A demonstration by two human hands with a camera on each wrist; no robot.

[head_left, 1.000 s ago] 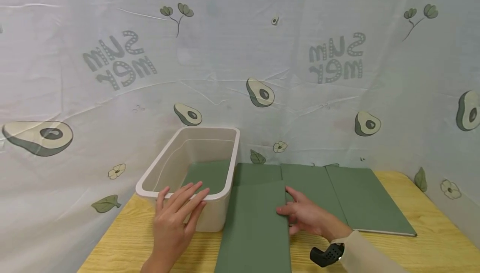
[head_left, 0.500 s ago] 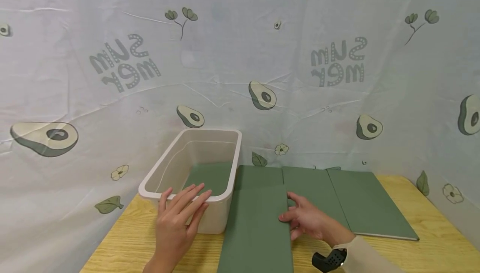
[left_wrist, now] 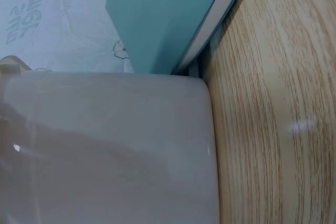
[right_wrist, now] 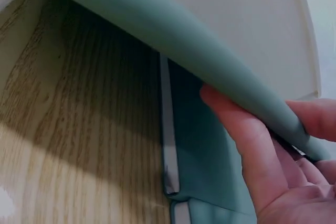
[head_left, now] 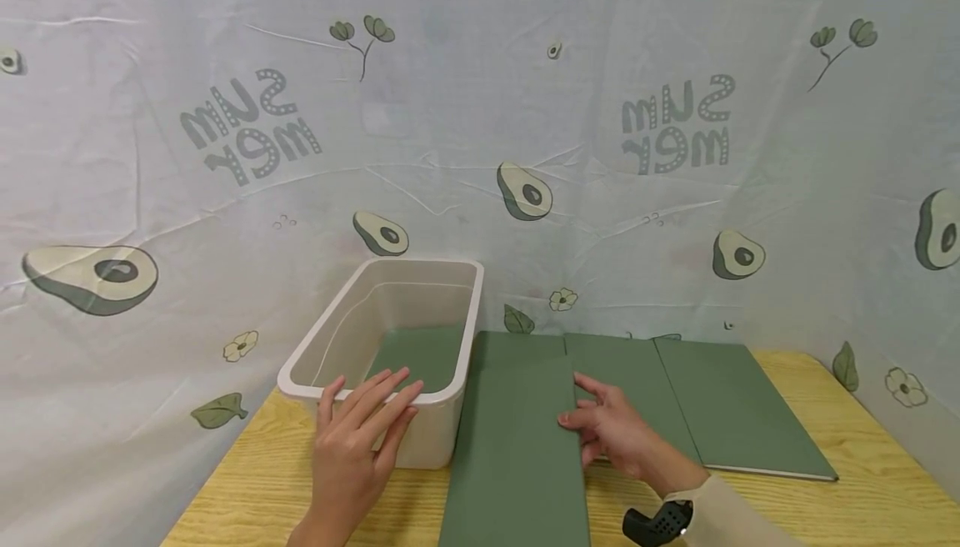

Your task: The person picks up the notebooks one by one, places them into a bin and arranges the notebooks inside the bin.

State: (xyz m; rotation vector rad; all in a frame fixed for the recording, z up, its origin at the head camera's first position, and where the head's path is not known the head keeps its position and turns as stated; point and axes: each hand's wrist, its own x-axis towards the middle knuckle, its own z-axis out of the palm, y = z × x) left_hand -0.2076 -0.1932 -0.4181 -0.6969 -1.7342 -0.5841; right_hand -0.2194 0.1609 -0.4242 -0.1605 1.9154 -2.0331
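Note:
My right hand grips a green hardcover book by its right edge. In the right wrist view its rounded spine lies between thumb and fingers, raised off the table. Beneath its far end lies another green book, partly covered. My left hand rests with extended fingers on the near rim of a white plastic bin. A green book lies inside the bin. In the left wrist view the bin's outer wall fills the lower left, with the held book above it.
Two more green books, a middle one and a right one, lie side by side at the back right. Wood-grain tabletop shows around them. A printed plastic sheet hangs behind the table.
The held book and my right hand have shifted slightly, with the book's far end rising a little in the last half second. My left hand stays on the bin's rim.

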